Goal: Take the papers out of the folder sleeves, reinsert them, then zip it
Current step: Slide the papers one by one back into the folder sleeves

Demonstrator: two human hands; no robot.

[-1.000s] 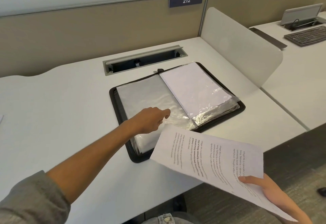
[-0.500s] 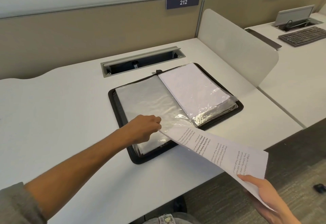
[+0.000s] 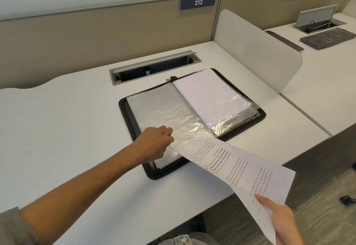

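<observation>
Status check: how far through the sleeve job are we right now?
Mid-reinsertion. Done: the printed sheet is out of its sleeve, and its far edge already sits under the clear sleeve film. In hand: the left hand pinches the sleeve's near edge while the right hand feeds the sheet in. Left: seat the sheet fully, then close and zip the folder, which lies open.

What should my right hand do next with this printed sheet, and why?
Probably push the printed white sheet further into the clear plastic sleeve of the black zip folder. Only its leading corner is inside, the left hand pinches the sleeve's edge, and the right hand holds the trailing end.
</observation>
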